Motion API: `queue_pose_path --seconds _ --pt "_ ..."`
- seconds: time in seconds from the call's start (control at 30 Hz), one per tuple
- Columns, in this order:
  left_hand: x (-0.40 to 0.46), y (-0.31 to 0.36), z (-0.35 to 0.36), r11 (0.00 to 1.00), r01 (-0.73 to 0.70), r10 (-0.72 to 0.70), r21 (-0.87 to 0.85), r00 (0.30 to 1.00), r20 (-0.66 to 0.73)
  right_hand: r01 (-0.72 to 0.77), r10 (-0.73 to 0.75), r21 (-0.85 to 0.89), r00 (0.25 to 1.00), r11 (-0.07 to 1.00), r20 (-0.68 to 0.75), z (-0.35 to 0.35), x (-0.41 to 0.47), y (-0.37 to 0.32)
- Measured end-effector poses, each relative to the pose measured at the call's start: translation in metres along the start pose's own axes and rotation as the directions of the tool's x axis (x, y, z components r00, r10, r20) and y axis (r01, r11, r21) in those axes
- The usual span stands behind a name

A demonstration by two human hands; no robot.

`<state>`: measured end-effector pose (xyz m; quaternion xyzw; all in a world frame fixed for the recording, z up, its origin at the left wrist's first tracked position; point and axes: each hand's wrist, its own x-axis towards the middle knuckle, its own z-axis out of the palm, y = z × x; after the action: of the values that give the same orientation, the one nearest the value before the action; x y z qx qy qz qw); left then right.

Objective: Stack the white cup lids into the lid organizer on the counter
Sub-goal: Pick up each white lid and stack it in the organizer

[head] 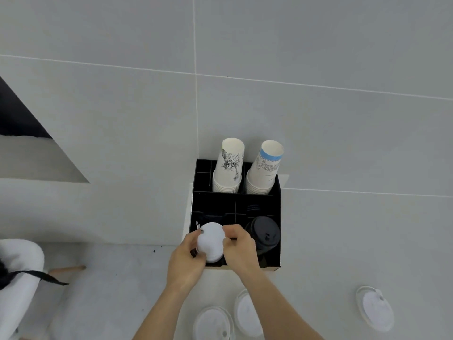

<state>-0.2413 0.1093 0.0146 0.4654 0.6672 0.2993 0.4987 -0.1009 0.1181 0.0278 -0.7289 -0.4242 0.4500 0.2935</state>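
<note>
A black lid organizer (275, 200) stands on the pale counter against the tiled wall. In its front left compartment sits a stack of white cup lids (210, 241). My left hand (186, 261) grips the stack's left side and my right hand (239, 246) pinches its right edge. Three loose white lids lie on the counter near me: one (213, 323) below my arms, one (247, 312) partly under my right forearm, one (375, 307) far right. How deep the stack sits in the compartment is hidden by my hands.
A stack of black lids (266, 235) fills the front right compartment. Two stacks of paper cups (229, 168) (266, 168) stand in the rear compartments. A person in white clothes with a black strap (19, 273) is at the left edge.
</note>
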Motion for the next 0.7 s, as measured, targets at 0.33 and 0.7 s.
queue_pose_path --seconds 0.33,0.7 --pt "-0.002 -0.008 0.016 0.944 -0.032 0.035 0.328 0.999 -0.004 0.052 -0.047 -0.302 0.999 0.952 0.023 0.014 -0.004 0.0" --pt "-0.003 -0.007 0.015 0.89 -0.081 0.077 0.449 0.997 0.026 0.132 -0.102 -0.402 0.99 0.906 0.094 0.011 -0.011 0.002"
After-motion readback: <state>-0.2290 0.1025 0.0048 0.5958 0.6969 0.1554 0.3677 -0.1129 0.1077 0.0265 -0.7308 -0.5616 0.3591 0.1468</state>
